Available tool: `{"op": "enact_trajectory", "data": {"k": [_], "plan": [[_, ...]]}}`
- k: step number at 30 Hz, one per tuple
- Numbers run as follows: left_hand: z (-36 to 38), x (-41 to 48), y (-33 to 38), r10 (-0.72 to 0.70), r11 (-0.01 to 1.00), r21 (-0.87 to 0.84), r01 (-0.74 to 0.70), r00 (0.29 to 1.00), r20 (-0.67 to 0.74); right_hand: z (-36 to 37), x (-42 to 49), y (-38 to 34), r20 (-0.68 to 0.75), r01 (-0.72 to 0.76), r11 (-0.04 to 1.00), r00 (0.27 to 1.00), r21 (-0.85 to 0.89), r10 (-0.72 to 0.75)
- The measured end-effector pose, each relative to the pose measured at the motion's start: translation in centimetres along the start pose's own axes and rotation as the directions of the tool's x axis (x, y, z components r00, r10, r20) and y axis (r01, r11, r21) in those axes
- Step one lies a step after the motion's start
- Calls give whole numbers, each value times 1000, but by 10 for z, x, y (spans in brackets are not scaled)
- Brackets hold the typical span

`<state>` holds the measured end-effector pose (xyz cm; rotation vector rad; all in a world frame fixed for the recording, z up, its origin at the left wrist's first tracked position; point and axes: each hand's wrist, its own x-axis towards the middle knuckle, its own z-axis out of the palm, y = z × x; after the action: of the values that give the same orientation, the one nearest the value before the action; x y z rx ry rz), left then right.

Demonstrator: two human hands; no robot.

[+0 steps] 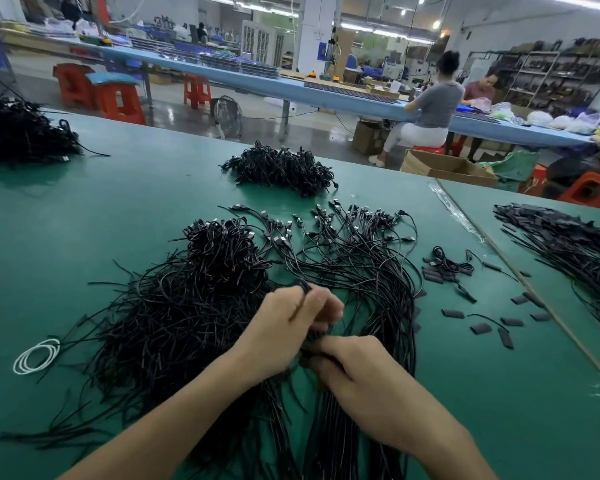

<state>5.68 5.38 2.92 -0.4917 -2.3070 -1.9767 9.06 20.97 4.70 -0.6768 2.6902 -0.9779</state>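
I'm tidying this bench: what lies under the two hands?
Black cables spread on the green table; the left hand and right hand pinch some. Anything beneath the palms is covered.

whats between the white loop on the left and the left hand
A spread heap of loose black cables lies on the table between the white loop and the left hand, seen in the head view.

My green table (118, 209) carries a tangled heap of black wires (174, 323) in front of me, cables with plugs (354, 244) fanned out just beside it, short black sleeves (480, 329) scattered to the right, a white coil (37, 355) at left, a far pile (281, 168) and a corner pile (18, 129) farther back
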Motion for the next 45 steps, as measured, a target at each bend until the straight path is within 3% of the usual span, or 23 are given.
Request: {"op": "enact_trajectory", "data": {"k": [3, 7, 10, 13, 16, 18, 21, 27, 29, 33, 35, 40, 43, 45], "plan": [[1, -6, -4, -63, 973, 231, 28, 987, 149, -16, -5, 2, -108, 49, 997, 993, -62, -55], [3, -13, 2, -282, 959, 85, 269, 900, 333, -22, -6, 6, -257, 126, 986, 962, 111, -94], [-3, -15, 6, -341, 907, -62, 416, 814, 470, -18, -5, 11, -332, 171, 966, 938, 195, -99], [-11, -18, 10, -381, 774, -204, 600, 698, 606, -17, -3, 14, -202, 173, 927, 973, 331, -110], [-16, -20, 10, -351, 699, -266, 664, 642, 681, -17, -1, 16, -109, 170, 915, 984, 366, -139], [-16, -21, 8, -371, 739, -212, 639, 650, 663, -16, 0, 16, -100, 168, 924, 985, 342, -142], [-9, -22, 4, -413, 785, -183, 591, 720, 557, -12, 2, 16, -143, 154, 954, 982, 257, -120], [4, -21, -9, -437, 854, -208, 477, 875, 210, -5, 5, 16, -281, 143, 980, 955, 138, -100], [3, -20, -9, -459, 811, -283, 512, 857, 234, -3, 6, 14, -295, 169, 980, 947, 108, -131], [-3, -23, -4, -486, 574, -441, 690, 721, 494, 3, 15, 8, -324, 217, 972, 929, 88, -178], [-4, -24, -9, -464, 532, -443, 722, 686, 560, 5, 24, 7, -324, 227, 971, 926, 67, -194], [-8, -21, -25, -618, 447, -522, 727, 673, 407, 9, 51, 10, -254, 189, 982, 949, -15, -187], [-11, -20, -34, -669, 545, -522, 656, 716, 202, 11, 60, 16, -263, 128, 956, 963, 262, -57], [-19, -17, -34, -649, 582, -575, 575, 754, 98, 11, 65, 28, -299, 12, 939, 949, 343, 97]]}}
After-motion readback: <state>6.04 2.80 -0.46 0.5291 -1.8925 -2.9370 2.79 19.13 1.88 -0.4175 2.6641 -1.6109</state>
